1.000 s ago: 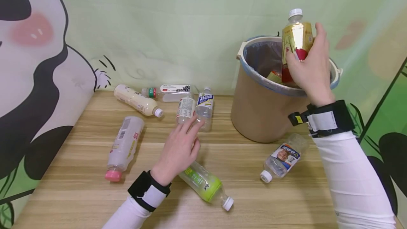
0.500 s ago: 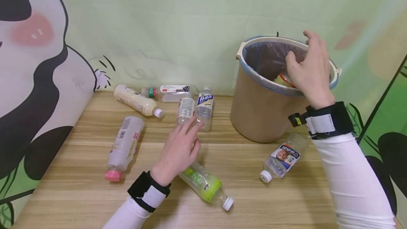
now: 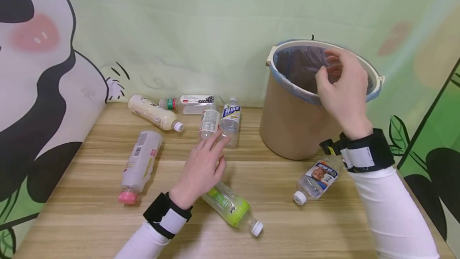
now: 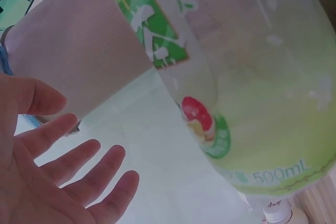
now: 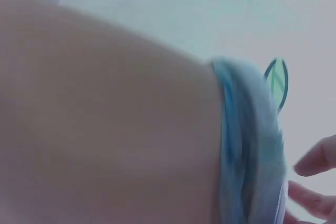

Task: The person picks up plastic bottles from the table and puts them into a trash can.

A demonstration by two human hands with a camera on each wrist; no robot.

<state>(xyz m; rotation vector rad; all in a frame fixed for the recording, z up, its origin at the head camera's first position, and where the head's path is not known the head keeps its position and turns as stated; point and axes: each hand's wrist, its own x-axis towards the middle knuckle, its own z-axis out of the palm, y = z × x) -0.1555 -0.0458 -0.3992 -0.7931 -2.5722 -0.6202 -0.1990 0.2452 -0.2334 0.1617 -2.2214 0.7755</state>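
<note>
Wood-grain table (image 3: 86, 229), green bottle (image 4: 252, 103) printed "500mL", clear bottle (image 3: 230, 115) labelled "补水", both hands (image 3: 200, 165) (image 3: 345, 91) half-spread, empty.

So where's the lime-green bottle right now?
In the head view, the lime-green bottle lies on the table, front and centre, partly hidden by the left hand.

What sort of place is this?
Probably a staged indoor setup, though I can't be sure: a panda-print backdrop, a wood-grain table, and plastic bottles lying near a lined bin.

a blue-rimmed bin (image 5: 121, 119) looms beside the grip (image 5: 319, 202).
</note>
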